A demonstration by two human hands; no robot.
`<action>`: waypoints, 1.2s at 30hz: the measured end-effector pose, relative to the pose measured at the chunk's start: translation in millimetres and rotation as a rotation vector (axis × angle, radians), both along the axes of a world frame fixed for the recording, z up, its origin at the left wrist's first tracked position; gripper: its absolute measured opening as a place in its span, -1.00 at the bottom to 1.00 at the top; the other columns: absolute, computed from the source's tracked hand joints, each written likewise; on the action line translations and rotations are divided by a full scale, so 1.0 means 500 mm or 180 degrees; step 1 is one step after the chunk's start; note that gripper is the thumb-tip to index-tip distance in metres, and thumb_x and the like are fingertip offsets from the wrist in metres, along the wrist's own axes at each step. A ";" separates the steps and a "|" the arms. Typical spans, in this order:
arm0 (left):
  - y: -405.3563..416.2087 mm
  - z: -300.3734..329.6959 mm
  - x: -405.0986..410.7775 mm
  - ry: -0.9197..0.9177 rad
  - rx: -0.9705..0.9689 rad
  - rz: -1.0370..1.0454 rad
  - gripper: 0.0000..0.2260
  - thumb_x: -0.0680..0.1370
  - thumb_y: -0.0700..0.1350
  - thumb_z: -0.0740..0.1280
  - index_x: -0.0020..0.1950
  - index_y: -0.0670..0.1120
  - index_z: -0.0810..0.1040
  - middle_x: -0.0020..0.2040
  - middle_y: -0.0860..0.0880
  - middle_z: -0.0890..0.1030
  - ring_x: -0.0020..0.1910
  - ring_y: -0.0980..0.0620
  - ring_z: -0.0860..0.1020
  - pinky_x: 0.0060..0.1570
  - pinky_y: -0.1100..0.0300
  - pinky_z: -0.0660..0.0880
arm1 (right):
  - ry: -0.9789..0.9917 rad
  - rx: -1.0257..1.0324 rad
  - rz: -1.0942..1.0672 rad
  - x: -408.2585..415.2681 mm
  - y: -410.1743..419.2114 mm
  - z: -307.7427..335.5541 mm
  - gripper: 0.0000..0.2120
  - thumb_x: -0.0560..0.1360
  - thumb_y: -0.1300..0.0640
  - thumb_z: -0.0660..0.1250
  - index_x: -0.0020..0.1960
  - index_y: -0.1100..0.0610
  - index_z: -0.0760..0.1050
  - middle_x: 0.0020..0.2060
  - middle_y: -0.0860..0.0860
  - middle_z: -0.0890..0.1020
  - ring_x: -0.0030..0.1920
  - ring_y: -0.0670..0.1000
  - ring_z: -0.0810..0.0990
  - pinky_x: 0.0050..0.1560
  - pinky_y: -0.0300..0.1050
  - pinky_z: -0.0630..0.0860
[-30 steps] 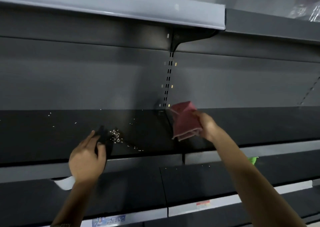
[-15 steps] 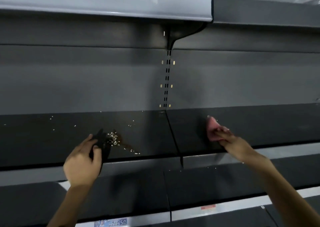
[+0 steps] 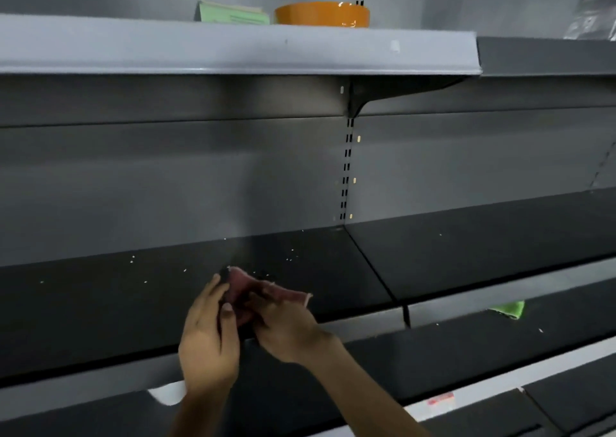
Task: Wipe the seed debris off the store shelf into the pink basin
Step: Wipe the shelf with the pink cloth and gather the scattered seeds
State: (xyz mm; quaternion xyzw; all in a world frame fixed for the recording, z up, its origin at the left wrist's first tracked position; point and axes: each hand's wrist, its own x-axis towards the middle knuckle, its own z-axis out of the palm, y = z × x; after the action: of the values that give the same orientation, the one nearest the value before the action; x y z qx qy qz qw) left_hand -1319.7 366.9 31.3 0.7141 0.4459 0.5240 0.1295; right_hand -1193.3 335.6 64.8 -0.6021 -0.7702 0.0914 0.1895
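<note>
Pale seed grains (image 3: 290, 258) lie scattered over the dark shelf (image 3: 100, 303). My right hand (image 3: 286, 326) presses a pink cloth (image 3: 266, 291) flat on the shelf near its front edge. Right beside it, my left hand (image 3: 208, 343) is curled around a small dark object (image 3: 224, 273), touching the cloth's left end. The pile of seeds is hidden under the cloth and hands. No pink basin is in view.
An orange bowl (image 3: 321, 13) and a green card (image 3: 233, 13) sit on the upper shelf (image 3: 233, 50). A green cloth (image 3: 508, 308) lies on the lower shelf at right. A slotted upright (image 3: 346, 170) divides the back panel. A plastic bag (image 3: 593, 7) is top right.
My right hand swept the pink cloth leftward from the right shelf section to the seed pile beside my left hand. The camera tilted up, showing the upper shelf's contents.
</note>
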 end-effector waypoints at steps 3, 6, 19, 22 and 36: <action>0.024 0.009 -0.053 0.0015 0.0166 -0.0049 -0.57 0.57 0.00 0.05 0.27 -0.18 0.53 0.33 -0.07 0.51 0.31 -0.02 0.43 0.27 0.12 0.31 | 0.0271 -0.0180 -0.0049 -0.057 0.023 0.019 -0.64 0.58 0.24 0.07 0.36 0.25 0.33 0.32 0.22 0.43 0.31 0.21 0.38 0.29 0.08 0.35; 0.061 -0.008 -0.096 0.0261 0.0128 0.0166 -0.57 0.55 -0.03 0.07 0.24 -0.22 0.53 0.33 -0.12 0.50 0.31 -0.10 0.44 0.29 0.03 0.34 | 0.1605 -0.0837 -0.0537 -0.044 0.052 0.012 -0.67 0.55 0.14 0.11 0.26 0.13 0.46 0.23 0.13 0.54 0.24 0.09 0.49 0.33 -0.02 0.37; 0.078 -0.046 -0.099 0.0847 0.0790 0.0435 -0.63 0.57 -0.09 0.14 0.16 -0.28 0.59 0.27 -0.21 0.54 0.16 -0.24 0.56 0.13 -0.11 0.48 | 0.4206 0.0493 -0.3454 0.450 -0.160 0.094 -0.87 0.51 0.18 0.22 -0.17 0.18 0.48 -0.54 0.02 0.63 -0.40 0.10 0.58 -0.37 -0.10 0.54; 0.084 -0.046 -0.098 0.0924 0.0784 0.0419 -0.60 0.56 -0.04 0.13 0.16 -0.27 0.60 0.27 -0.22 0.55 0.14 -0.26 0.56 0.13 -0.11 0.47 | 0.3710 0.0843 -0.3687 0.544 -0.215 0.105 -0.80 0.50 0.02 0.24 -0.09 0.12 0.55 -0.34 0.06 0.69 -0.44 0.01 0.62 -0.41 -0.12 0.58; 0.075 -0.022 -0.093 0.1088 -0.0100 0.0390 -0.38 0.50 0.29 0.02 0.23 -0.13 0.57 0.28 -0.11 0.56 0.16 -0.20 0.57 0.03 0.00 0.45 | 0.0373 -0.0272 -0.2964 0.664 0.086 -0.019 -0.54 0.55 0.20 0.15 0.45 0.12 0.22 0.50 0.12 0.16 0.44 0.21 0.25 0.36 0.10 0.23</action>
State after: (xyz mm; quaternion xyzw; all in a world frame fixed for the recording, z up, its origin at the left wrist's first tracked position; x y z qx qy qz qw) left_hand -1366.3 404.7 20.2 0.7621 0.5122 0.3949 0.0308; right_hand -861.5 378.8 55.2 -0.8847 -0.4016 0.0620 0.2285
